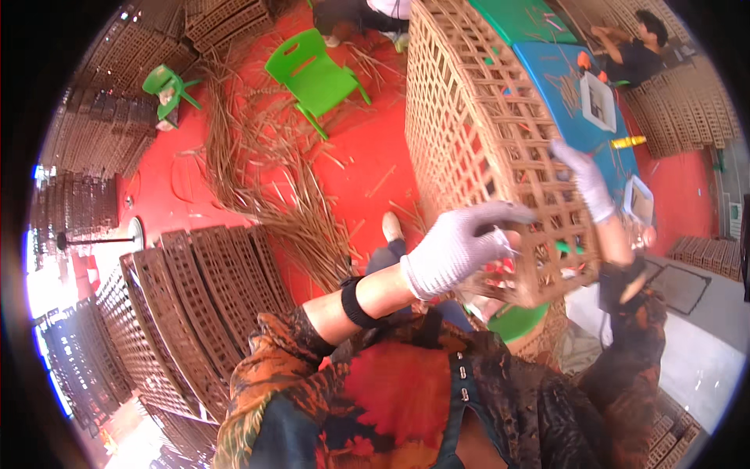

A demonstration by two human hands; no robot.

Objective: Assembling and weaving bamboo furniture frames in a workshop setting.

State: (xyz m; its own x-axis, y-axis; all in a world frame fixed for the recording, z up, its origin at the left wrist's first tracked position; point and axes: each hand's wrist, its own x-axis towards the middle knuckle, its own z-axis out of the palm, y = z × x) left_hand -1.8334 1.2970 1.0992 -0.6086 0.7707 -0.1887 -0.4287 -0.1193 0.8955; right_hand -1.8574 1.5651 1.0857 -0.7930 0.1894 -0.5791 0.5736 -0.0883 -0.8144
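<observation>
Head | woven basket (pixel 500 125) along left edge of blue desk (pixel 543 62) | left hand (pixel 465 244) at basket's near-end left side, fingers curled, grip unclear | right hand (pixel 587 184) at its right side, blurred, cannot tell whether clamped

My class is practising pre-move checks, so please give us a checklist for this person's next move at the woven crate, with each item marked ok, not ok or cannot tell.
1. Left hand gloved: ok.
2. Right hand gloved: ok.
3. Woven crate firmly gripped: cannot tell; both hands are at its near end, but finger contact is unclear.
4. Floor free of loose strips: not ok; many lie scattered on it.
5. Green chair apart from the crate: ok; red floor shows between them.
</observation>
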